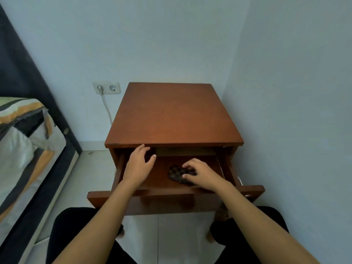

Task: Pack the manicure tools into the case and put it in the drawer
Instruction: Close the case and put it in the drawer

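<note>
One wooden nightstand in a corner, one drawer pulled open toward the viewer, one checkered case lying right of centre on its floor, right hand fingers curled on the case, left hand open and spread over bare floor at the far left, nightstand's top surface bare.

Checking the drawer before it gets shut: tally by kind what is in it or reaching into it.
Dark checkered manicure case, on the brown wooden drawer floor: 1
Bare hands inside the drawer, left hand and right hand on the case: 2
Total: 3
</note>
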`<state>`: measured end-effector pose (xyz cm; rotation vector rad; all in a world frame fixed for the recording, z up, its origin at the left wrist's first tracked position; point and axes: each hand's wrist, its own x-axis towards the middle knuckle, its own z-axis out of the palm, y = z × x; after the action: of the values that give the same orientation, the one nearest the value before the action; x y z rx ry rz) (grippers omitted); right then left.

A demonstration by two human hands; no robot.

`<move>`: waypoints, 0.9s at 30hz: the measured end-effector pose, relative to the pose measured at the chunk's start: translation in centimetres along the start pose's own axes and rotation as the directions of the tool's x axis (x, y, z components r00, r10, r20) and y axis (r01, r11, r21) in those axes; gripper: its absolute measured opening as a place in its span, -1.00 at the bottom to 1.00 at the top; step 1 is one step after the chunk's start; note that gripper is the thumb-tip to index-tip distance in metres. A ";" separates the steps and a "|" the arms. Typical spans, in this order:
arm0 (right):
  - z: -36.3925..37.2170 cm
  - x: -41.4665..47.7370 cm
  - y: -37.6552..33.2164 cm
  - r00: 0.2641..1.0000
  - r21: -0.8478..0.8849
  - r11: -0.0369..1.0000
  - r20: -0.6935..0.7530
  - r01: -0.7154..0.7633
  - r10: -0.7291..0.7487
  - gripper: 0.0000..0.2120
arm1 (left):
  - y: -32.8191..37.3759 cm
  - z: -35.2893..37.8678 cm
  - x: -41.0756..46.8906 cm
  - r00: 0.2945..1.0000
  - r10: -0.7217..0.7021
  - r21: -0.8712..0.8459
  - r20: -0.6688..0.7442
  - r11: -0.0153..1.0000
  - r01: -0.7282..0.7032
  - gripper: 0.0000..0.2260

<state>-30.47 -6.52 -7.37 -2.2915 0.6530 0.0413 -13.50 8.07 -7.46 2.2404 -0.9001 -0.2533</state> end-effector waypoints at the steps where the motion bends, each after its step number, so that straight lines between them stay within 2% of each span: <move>1: -0.1 -1.0 -0.1 1.000 0.018 1.000 -0.018 0.023 -0.023 -0.68 | 0.1 0.0 -1.3 0.998 0.056 -0.024 0.033 0.998 -0.055 -0.62; 4: -0.1 -3.4 -0.3 0.997 0.060 0.995 -0.020 0.082 -0.081 -0.75 | 0.2 -0.1 -4.5 0.970 0.194 0.011 0.147 0.980 -0.198 -0.71; 9: 0.3 -5.2 -0.4 0.990 0.002 0.991 0.045 0.131 -0.131 -0.76 | 0.4 -0.6 -6.7 0.884 0.242 0.032 0.401 0.960 -0.278 -0.78; 11: 0.5 -5.3 -0.3 0.989 -0.022 0.989 0.023 0.144 -0.144 -0.75 | 0.1 -0.6 -6.9 0.872 0.245 0.063 0.425 0.953 -0.298 -0.76; 16: 0.3 -4.5 -0.4 0.986 -0.110 0.980 0.001 0.163 -0.164 -0.71 | -0.4 -0.4 -5.7 0.864 0.305 0.113 0.402 0.919 -0.378 -0.72; 21: 0.5 -2.6 0.1 0.972 -0.161 0.974 -0.144 0.162 -0.185 -0.71 | -1.2 1.0 -4.1 0.906 0.353 0.083 0.233 0.921 -0.380 -0.73; 27: 1.0 0.5 1.1 0.884 -0.321 0.920 -0.330 0.226 -0.333 -0.72 | -1.5 2.3 -0.9 0.915 0.392 0.106 0.095 0.910 -0.401 -0.73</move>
<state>-30.43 -6.75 -8.93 -2.6742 0.5173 -0.4936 -14.31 8.20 -10.23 2.1075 -1.4188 -0.0912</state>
